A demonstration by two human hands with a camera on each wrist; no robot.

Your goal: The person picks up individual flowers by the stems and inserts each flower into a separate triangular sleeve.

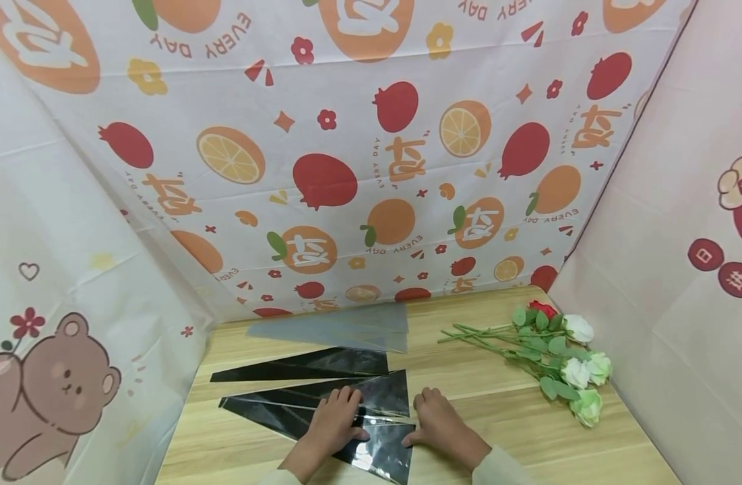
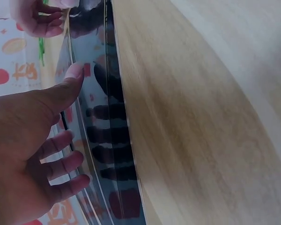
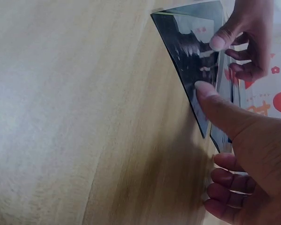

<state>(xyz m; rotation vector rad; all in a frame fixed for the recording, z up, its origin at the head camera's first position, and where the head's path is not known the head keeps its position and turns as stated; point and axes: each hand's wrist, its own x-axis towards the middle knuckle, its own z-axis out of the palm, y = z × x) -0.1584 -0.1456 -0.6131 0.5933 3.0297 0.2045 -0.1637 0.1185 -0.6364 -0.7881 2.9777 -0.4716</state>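
Note:
Flat, glossy black plastic bouquet sleeves, tapering to a narrow end at the left, lie on the table in the head view. My left hand [image 1: 334,421] lies over the nearest sleeve [image 1: 379,450] and the one behind it [image 1: 385,392], its thumb stretched to the right. At the wide right end is my right hand [image 1: 440,426]. Its thumb [image 3: 210,93] reaches over the sleeve's edge in the right wrist view, the other fingers loosely bent and apart from it. In the left wrist view, the left fingers [image 2: 65,164] are spread just above the shiny film.
Another black sleeve [image 1: 346,362] lies farther back, with translucent grey sleeves [image 1: 340,323] behind it near the printed cloth [image 1: 358,236]. At the right lie artificial roses [image 1: 555,357], red, white and pale green, stems pointing left. Cloth walls stand on both sides of the wooden table [image 1: 498,417].

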